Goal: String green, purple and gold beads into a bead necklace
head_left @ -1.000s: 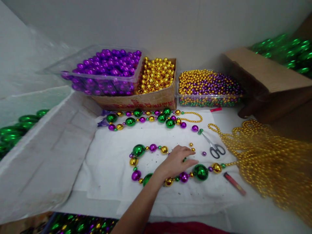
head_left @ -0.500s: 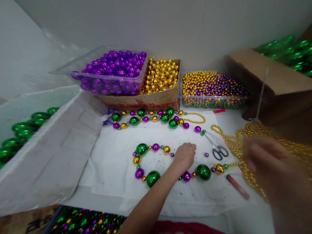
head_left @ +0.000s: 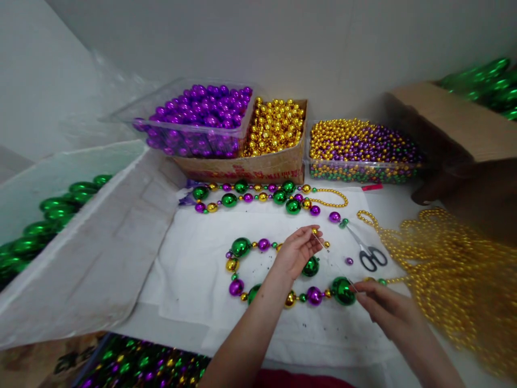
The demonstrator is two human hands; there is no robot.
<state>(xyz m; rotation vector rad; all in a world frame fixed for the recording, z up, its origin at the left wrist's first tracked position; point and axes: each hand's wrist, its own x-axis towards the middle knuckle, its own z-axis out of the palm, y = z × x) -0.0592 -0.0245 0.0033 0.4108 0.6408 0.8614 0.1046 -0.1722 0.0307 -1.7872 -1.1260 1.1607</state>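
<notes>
My left hand pinches a small gold bead between thumb and fingertips, palm partly turned up. A second gold bead shows just beyond its fingers. My right hand is closed on a thin, pale string, near a big green bead. Whether the string passes through the gold bead I cannot tell. Around the left hand curves a strand of green, purple and gold beads, with a purple bead below; my forearm covers part of it. A loose purple bead lies between the hands and the scissors.
A finished-looking bead strand lies across the back. Behind stand a clear tub of purple balls, a carton of gold ones and a tray of mixed small beads. Gold bead chains heap at right. A foam box stands left.
My right hand has come down and left, from raised at the right to beside the big green bead. My left hand has turned palm up, showing a gold bead. The view has shifted slightly.
</notes>
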